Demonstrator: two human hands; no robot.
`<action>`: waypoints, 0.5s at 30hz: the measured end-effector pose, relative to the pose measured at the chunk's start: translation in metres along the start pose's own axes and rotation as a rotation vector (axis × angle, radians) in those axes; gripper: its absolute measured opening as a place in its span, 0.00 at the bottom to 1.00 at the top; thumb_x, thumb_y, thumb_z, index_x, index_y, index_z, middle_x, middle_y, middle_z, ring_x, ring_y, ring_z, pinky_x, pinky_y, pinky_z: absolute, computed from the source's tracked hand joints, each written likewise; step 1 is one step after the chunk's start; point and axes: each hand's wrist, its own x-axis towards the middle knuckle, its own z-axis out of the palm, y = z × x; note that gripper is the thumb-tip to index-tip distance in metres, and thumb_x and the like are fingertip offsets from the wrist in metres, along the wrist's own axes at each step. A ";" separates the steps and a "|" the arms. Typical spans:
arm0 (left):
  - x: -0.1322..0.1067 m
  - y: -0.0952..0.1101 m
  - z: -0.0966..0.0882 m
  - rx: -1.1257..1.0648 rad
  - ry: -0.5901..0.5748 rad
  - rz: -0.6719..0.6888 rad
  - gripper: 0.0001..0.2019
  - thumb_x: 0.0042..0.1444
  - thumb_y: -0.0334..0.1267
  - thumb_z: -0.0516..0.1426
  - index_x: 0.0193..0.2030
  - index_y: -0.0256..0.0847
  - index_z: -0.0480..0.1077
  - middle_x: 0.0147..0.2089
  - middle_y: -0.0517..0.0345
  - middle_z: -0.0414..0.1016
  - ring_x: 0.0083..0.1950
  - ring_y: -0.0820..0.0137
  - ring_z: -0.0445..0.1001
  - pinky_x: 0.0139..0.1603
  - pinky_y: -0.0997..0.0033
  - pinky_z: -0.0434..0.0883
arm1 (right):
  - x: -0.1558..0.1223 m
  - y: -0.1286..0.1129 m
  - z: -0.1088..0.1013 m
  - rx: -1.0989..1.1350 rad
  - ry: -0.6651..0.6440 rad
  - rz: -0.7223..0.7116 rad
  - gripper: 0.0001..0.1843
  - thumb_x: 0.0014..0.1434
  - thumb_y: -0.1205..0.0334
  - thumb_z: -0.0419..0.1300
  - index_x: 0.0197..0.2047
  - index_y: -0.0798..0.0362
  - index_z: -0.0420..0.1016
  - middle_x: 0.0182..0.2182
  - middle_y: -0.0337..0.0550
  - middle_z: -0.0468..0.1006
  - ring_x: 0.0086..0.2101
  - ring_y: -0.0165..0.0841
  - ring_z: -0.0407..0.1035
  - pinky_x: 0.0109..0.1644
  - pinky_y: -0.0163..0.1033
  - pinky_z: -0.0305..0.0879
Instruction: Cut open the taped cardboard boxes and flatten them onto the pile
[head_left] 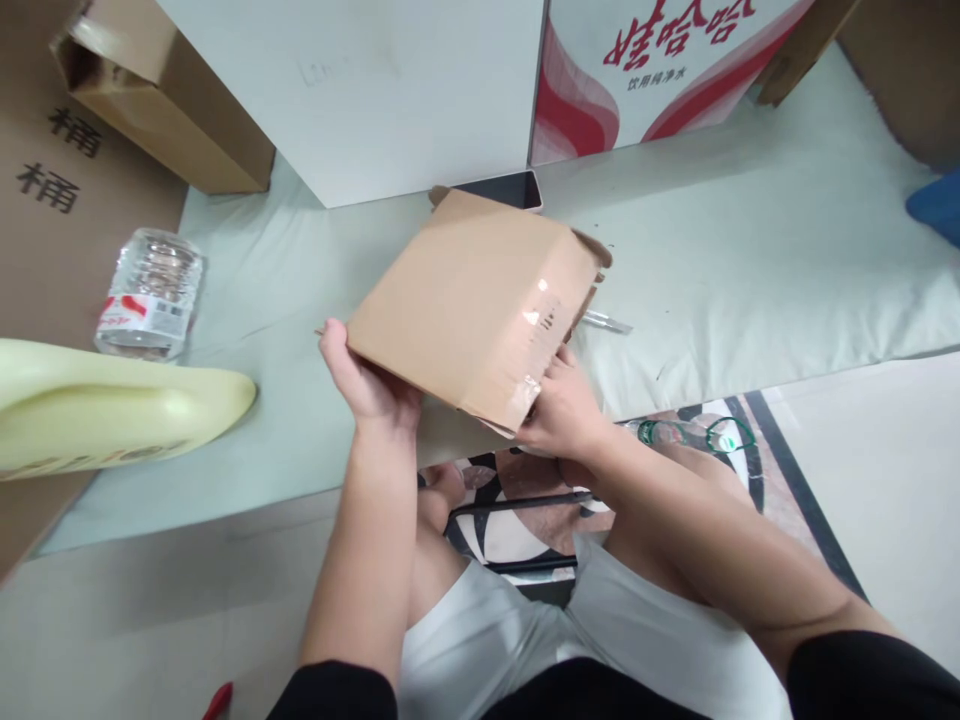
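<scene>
A brown cardboard box (457, 290) is tilted over the front edge of the covered table, with clear tape and small print along its right side. My left hand (371, 385) grips its lower left edge, thumb outside and the fingers hidden underneath. At the box's lower right end, my right hand (562, 405) is closed against the edge, its fingertips partly out of sight behind the cardboard. Just right of the box lies a slim clear and metallic tool (606, 322), perhaps a utility knife. Behind the box a dark-screened phone-like device (502, 190) is partly covered.
On the pale green cloth (712, 260), a water bottle (154, 290) and a pale yellow container (120, 405) stand at left. A white carton (420, 90), a red-and-white carton (645, 80) and an open cardboard box (165, 100) line the back. A blue object (937, 208) sits far right.
</scene>
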 end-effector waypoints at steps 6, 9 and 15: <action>0.004 -0.010 -0.003 -0.057 -0.052 0.036 0.28 0.53 0.68 0.57 0.38 0.41 0.73 0.47 0.46 0.80 0.59 0.52 0.77 0.54 0.62 0.76 | -0.007 0.004 0.011 -0.093 0.186 -0.057 0.10 0.57 0.53 0.66 0.33 0.50 0.76 0.33 0.47 0.80 0.39 0.43 0.75 0.48 0.50 0.70; 0.008 -0.012 -0.007 -0.100 -0.058 0.041 0.26 0.54 0.66 0.58 0.37 0.41 0.72 0.46 0.46 0.80 0.58 0.52 0.77 0.54 0.62 0.75 | -0.006 -0.002 0.008 -0.116 0.275 -0.176 0.08 0.61 0.58 0.65 0.32 0.50 0.74 0.29 0.42 0.75 0.33 0.36 0.70 0.44 0.45 0.65; 0.001 0.005 -0.006 -0.235 0.031 -0.045 0.24 0.58 0.60 0.49 0.35 0.39 0.68 0.37 0.49 0.75 0.42 0.58 0.76 0.47 0.59 0.73 | 0.001 -0.025 -0.011 0.038 0.248 -0.457 0.13 0.67 0.58 0.57 0.31 0.49 0.73 0.24 0.38 0.70 0.30 0.33 0.65 0.40 0.44 0.59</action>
